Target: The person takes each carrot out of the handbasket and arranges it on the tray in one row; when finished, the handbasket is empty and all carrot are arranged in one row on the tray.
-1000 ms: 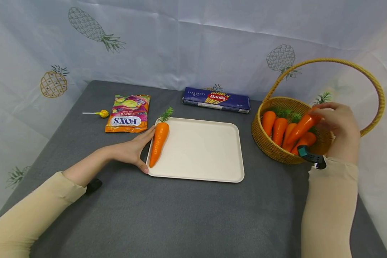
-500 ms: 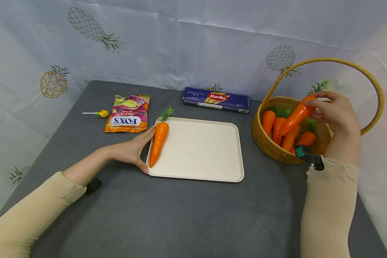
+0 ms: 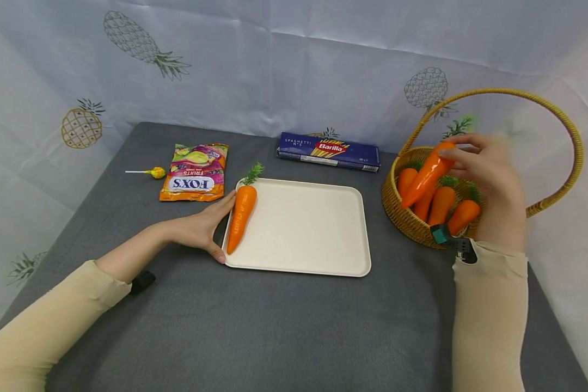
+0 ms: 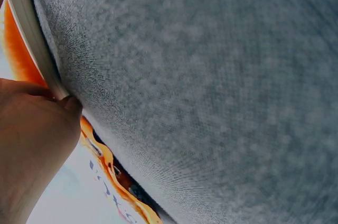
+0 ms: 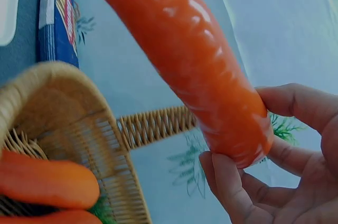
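Observation:
In the head view my right hand [image 3: 487, 163] pinches a carrot [image 3: 428, 174] near its leafy top and holds it over the wicker basket [image 3: 394, 218], tip pointing down and left. Thumb and fingertips close round the thick end of this carrot [image 5: 195, 60] in the right wrist view. Several more carrots [image 3: 442, 204] lie in the basket. My left hand [image 3: 198, 226] rests against the left edge of a cream tray [image 3: 308, 228], thumb and fingers spread along it. Another carrot [image 3: 242, 218] lies on the tray beside that edge, green top over the far rim.
A FOX'S candy bag [image 3: 194, 172] and a yellow lollipop [image 3: 157, 172] lie behind the left hand. A blue spaghetti box [image 3: 328, 152] is at the back, near the curtain. The basket's tall handle [image 3: 500, 91] arches around the right hand.
My right hand has lifted the carrot up and moved it left, up off the other carrots in the basket. My left hand and the tray have stayed in place.

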`<move>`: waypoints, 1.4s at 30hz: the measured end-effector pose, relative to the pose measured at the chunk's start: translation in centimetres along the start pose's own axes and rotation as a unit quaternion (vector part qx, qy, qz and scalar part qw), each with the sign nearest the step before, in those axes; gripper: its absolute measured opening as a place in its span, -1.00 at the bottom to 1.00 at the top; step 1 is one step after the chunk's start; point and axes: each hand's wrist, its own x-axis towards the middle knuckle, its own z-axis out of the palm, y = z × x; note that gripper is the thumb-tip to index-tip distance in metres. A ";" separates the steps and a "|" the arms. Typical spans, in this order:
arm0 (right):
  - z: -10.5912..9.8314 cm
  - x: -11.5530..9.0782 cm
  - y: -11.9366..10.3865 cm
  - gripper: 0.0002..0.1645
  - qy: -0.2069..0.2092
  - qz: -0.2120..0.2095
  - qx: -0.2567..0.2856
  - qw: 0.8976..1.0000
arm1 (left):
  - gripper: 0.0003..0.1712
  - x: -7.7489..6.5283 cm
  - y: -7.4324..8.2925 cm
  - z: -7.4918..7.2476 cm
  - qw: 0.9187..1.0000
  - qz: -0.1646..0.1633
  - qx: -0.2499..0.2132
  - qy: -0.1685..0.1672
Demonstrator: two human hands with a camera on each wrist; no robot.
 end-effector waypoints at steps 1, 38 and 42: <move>0.3 0.0 -0.1 -0.55 -0.003 0.000 -0.002 1.000 | 0.68 0.0 0.0 0.0 1.000 0.000 0.000 0.000; 10.4 0.4 -0.9 -0.38 -0.080 -0.037 -0.181 0.980 | 0.68 0.1 -0.1 0.0 1.000 -0.001 0.000 0.000; 11.4 0.5 -0.7 -0.37 -0.085 -0.033 -0.177 0.980 | 0.68 0.0 -0.1 0.0 1.000 0.001 0.003 0.000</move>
